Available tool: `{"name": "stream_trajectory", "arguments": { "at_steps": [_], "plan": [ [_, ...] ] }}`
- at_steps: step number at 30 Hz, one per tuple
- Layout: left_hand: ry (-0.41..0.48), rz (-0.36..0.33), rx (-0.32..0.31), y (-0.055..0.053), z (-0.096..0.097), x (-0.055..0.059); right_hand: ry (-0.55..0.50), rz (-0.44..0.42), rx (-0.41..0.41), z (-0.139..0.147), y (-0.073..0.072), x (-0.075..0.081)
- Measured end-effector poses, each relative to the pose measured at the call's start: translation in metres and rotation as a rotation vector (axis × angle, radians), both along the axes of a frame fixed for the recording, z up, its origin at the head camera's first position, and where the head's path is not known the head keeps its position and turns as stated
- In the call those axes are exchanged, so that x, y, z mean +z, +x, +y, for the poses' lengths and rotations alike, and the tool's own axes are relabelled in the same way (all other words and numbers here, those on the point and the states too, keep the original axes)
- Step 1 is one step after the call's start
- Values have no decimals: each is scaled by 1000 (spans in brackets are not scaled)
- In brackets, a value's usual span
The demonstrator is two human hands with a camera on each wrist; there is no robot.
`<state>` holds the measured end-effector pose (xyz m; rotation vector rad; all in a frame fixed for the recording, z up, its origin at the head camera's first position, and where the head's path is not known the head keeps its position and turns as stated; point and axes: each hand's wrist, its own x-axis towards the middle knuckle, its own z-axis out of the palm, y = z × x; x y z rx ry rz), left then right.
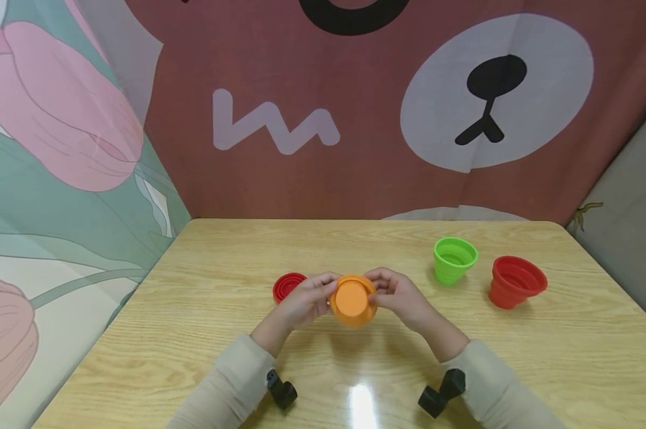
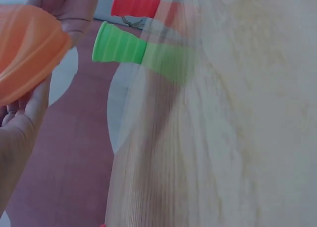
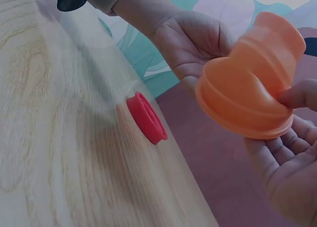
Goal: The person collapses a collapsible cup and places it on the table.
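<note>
Above the middle of the table both hands hold an orange collapsible cup [image 1: 352,299], its flat base facing the head camera. My left hand [image 1: 308,302] grips it by the left side. On the opposite side my right hand [image 1: 403,298] pinches it, with the thumb [image 3: 299,94] pressing the wall and the fingers under the rim. The cup's wall [image 3: 247,88] looks dented and bent, with the narrow base end sticking up in the right wrist view. A flattened red collapsible cup [image 1: 287,286] lies on the table just behind the left hand.
Toward the back right, a green collapsible cup [image 1: 455,261] stands expanded on the wooden table [image 1: 194,357]. Beside it, a larger red cup [image 1: 515,282] is expanded too. A printed curtain [image 1: 301,179] hangs behind the table. Black wrist mounts [image 1: 443,393] sit at both cuffs.
</note>
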<state>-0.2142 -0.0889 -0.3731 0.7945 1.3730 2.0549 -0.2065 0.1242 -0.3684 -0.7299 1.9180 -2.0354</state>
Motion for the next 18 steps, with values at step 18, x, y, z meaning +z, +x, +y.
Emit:
{"name": "stream_trajectory", "arguments": {
  "at_steps": [18],
  "plan": [
    [243,-99,125,4,2,4,-374,-123,263,3,-3,-16]
  ]
}}
